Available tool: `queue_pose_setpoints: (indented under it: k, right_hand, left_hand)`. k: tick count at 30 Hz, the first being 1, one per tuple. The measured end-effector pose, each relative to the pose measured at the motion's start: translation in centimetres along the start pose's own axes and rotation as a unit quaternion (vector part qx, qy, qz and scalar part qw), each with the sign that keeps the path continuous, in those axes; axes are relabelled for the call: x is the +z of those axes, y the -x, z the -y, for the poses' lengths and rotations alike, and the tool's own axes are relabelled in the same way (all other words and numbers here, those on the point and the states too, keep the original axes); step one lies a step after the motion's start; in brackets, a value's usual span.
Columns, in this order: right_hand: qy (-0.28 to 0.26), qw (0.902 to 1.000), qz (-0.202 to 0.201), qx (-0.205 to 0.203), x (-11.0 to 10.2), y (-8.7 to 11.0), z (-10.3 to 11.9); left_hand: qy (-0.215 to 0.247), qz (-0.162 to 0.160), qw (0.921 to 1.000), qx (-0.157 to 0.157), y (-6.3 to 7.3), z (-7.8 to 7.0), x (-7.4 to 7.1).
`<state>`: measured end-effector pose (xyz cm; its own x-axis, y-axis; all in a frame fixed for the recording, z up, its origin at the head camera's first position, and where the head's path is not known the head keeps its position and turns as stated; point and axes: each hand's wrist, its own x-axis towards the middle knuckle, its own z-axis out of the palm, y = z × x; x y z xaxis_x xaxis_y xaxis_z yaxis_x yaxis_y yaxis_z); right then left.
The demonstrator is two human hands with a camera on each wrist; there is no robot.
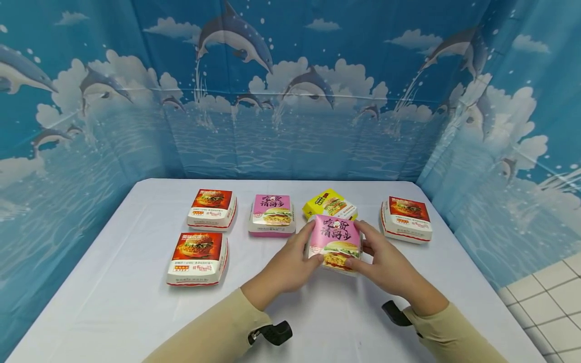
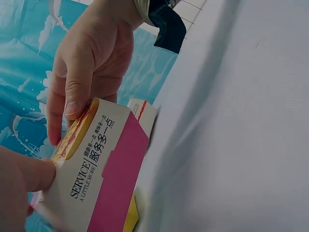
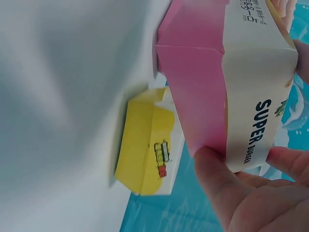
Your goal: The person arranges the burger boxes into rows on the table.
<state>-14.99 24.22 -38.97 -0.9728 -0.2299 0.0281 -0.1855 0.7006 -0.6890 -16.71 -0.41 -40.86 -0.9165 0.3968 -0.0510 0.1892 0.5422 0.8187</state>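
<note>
Both hands hold a pink and white burger box (image 1: 337,241) in the head view, lifted a little and tilted toward me, burger picture up. My left hand (image 1: 290,263) grips its left side, the thumb at the near corner. On the right side is my right hand (image 1: 389,264), its thumb on the near part of the lid. The pink lower half of the burger box (image 2: 99,169) shows in the left wrist view. In the right wrist view, fingers curl against the end of the box (image 3: 258,106). Directly behind lies a yellow burger box (image 1: 328,201), partly hidden.
Another pink box (image 1: 272,214) stands left of the hands. Two red and white burger boxes, a far one (image 1: 212,207) and a nearer one (image 1: 197,258), sit further left. A third red box (image 1: 406,218) stands at the right. A dolphin-print curtain (image 1: 290,126) surrounds the white table (image 1: 113,302).
</note>
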Motion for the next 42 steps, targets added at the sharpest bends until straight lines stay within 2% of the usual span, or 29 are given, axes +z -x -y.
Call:
queue_pose_setpoints:
  k: [11,27,42]
  right_hand:
    - [-0.014,0.9997,0.017,0.005,1.2,-0.4,0.9]
    - [-0.02,0.9991,0.031,-0.023,3.1,-1.1,1.7]
    - [-0.022,0.9982,0.048,-0.029,5.3,-2.2,3.1]
  left_hand:
    - [-0.009,-0.009,0.9998,-0.012,1.1,0.8,-1.1]
    - [-0.017,-0.02,0.9992,-0.029,2.7,2.0,-2.4]
    - [-0.032,-0.039,0.9968,-0.062,4.1,3.2,-3.7]
